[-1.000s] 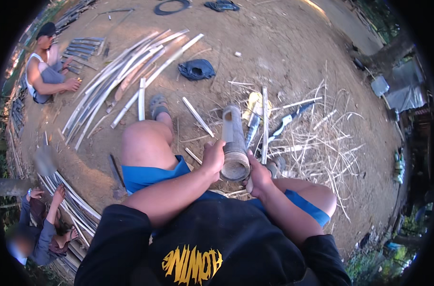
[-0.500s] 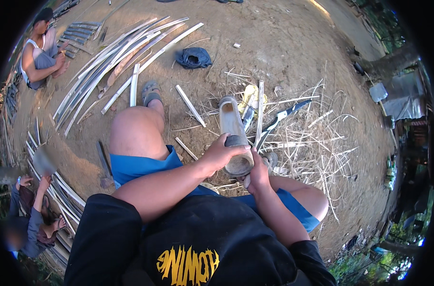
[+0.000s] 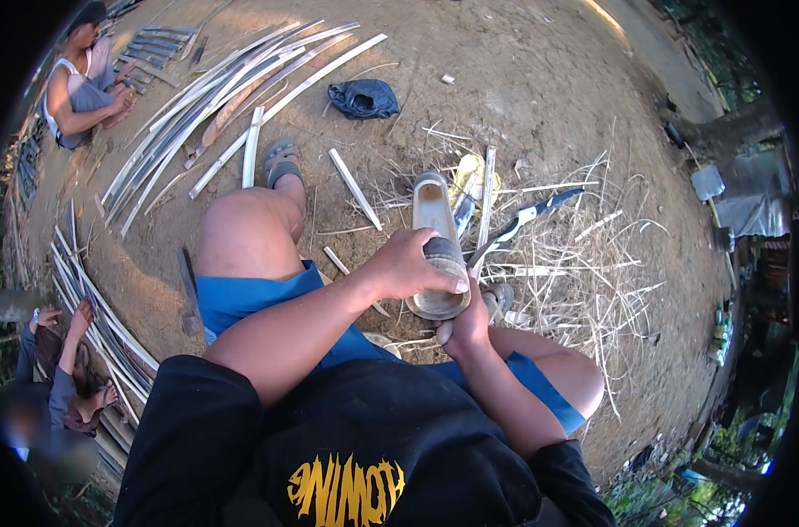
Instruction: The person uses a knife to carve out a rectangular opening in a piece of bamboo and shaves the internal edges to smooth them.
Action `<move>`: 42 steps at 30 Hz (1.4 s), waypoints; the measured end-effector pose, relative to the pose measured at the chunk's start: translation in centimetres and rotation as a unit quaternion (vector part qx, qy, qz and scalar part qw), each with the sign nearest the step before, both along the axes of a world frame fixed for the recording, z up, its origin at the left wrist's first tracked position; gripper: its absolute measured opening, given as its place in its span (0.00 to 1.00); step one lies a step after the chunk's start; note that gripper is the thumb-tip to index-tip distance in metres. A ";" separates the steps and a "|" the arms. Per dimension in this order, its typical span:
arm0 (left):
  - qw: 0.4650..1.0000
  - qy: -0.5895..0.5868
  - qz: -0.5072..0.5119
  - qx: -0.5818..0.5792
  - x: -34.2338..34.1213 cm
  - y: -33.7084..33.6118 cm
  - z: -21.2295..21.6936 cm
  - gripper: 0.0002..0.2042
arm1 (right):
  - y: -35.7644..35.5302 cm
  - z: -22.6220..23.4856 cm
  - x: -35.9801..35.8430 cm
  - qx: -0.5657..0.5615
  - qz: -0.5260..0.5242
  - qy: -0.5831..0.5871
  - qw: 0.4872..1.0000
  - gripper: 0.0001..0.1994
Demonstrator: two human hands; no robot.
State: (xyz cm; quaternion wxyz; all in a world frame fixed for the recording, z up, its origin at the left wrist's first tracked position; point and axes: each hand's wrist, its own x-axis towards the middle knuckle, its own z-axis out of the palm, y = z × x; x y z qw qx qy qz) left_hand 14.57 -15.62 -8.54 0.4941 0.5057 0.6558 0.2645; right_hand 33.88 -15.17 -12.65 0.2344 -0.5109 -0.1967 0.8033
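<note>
In front of my lap I hold a pale hollowed piece point(image 3: 434, 211), trough-like with rounded ends and a dark band across it; it looks like bamboo. My left hand point(image 3: 408, 265) is closed round its left side at the band, with the thumb lying over the near opening. My right hand point(image 3: 468, 323) is closed just beside its near right end. Below the right fist sticks out the pale rounded end of a tool handle point(image 3: 443, 332). A curved dark-and-white strip point(image 3: 524, 215) runs outward above that fist; I cannot tell whether it joins the handle.
Thin shavings point(image 3: 584, 277) litter the ground right of the piece, by a yellow object point(image 3: 474, 180). Long split strips point(image 3: 233, 92) lie ahead left, near a dark cloth bundle point(image 3: 363, 99). One person point(image 3: 83, 83) squats far left; another point(image 3: 53, 378) sits nearer.
My left hand has turned and slid a little forward over the band, its thumb now lower across the near opening. The hollowed piece tilts slightly differently; my right hand stays at its end.
</note>
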 end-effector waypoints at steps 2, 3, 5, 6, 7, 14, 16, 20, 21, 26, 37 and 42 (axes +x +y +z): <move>0.998 0.049 -0.028 -0.009 -0.6 0.0 1.6 0.53 | -0.3 0.5 -0.4 -0.002 0.004 -0.025 1.000 0.26; 0.996 0.072 -0.045 -0.014 -0.9 0.0 2.2 0.55 | -0.3 0.4 -0.4 0.006 0.005 -0.034 0.999 0.24; 0.986 0.113 -0.119 -0.015 -1.5 -0.4 2.8 0.55 | -0.4 0.9 -1.0 0.027 -0.001 -0.064 0.998 0.21; 0.978 0.133 -0.157 -0.015 -1.8 -0.6 3.1 0.55 | -0.2 1.1 -1.4 0.041 -0.009 -0.085 0.996 0.19; 0.976 0.140 -0.164 -0.012 -1.9 -1.1 3.4 0.52 | 0.0 0.6 -1.6 0.046 -0.041 -0.100 0.993 0.14; 0.970 0.127 -0.206 -0.010 -1.8 -1.6 3.2 0.46 | 1.3 -1.0 -1.3 0.054 0.052 -0.150 0.986 0.21; 0.973 0.116 -0.197 -0.019 -2.0 -1.6 3.3 0.46 | 1.6 -1.6 -1.3 0.046 0.060 -0.135 0.988 0.24; 0.982 0.092 -0.155 -0.060 -2.6 -1.5 3.8 0.46 | 2.0 -2.0 -1.7 0.040 0.070 -0.134 0.988 0.29; 0.984 0.072 -0.148 -0.064 -2.8 -1.5 3.8 0.46 | 2.0 -2.5 -1.7 0.038 0.066 -0.127 0.989 0.31; 0.991 0.010 -0.122 -0.051 -3.1 -1.5 2.8 0.46 | 2.1 -3.5 -2.1 0.033 0.031 -0.077 0.996 0.36; 0.987 0.055 -0.150 0.005 -2.4 -2.0 3.1 0.47 | 2.2 -3.0 -2.6 0.002 0.016 -0.072 0.997 0.27; 0.978 0.075 -0.192 -0.002 -2.0 -2.4 3.3 0.47 | 1.9 -2.5 -2.7 0.001 0.037 -0.109 0.993 0.23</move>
